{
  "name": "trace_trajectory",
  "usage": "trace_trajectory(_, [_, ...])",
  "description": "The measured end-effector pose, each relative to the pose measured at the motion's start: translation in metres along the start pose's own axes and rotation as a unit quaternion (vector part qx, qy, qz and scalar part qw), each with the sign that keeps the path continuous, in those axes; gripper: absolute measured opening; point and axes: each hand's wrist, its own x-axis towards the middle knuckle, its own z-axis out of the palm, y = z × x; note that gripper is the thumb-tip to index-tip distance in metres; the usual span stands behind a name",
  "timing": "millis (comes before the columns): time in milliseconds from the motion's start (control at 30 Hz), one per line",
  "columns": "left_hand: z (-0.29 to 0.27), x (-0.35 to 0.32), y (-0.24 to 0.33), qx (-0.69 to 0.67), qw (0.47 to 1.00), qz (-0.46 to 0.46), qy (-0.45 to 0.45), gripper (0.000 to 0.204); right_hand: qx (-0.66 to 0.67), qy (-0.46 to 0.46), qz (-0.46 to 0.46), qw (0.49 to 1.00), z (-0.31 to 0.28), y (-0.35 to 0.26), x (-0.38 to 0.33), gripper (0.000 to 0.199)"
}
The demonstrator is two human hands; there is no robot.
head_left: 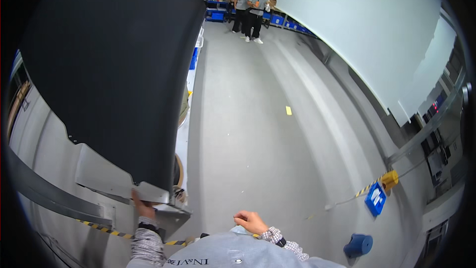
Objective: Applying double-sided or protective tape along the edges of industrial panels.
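Observation:
On the left, a big black sheet (114,69) rises high, with a notched grey metal plate (109,171) along its lower edge. My left hand (143,206) grips the lower edge of this plate near its right end; the thumb lies up against it and the other fingers are mostly hidden. In front of my body, my right hand (252,222) is held with its fingers curled in. Something pale blue (240,230) shows just below those fingers, and whether they hold anything is hidden.
A large pale panel (367,25) hangs at the upper right. On the floor are a yellow slip (288,110), a blue tray (376,198), a yellow object (390,179) and a blue stool (358,245). Yellow-black tape (111,231) runs by me. Two people (252,7) stand far ahead by shelves.

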Motion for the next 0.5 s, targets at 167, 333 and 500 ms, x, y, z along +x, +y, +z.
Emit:
trace_trajectory(167, [-0.009, 0.015, 0.002, 0.018, 1.000, 0.021, 0.000, 0.058, -0.037, 0.075, -0.004, 0.997, -0.082, 0.016, 0.002, 0.020])
trace_trajectory(333, [-0.008, 0.022, -0.005, 0.046, 0.998, 0.023, 0.028, 0.068, -0.083, 0.074, 0.023, 0.993, -0.139, 0.036, 0.008, 0.019])
trace_trajectory(500, [-0.013, 0.024, -0.007, 0.100, 0.990, 0.086, 0.056, 0.062, -0.083, 0.070, -0.037, 0.993, -0.148, 0.013, 0.032, 0.020])
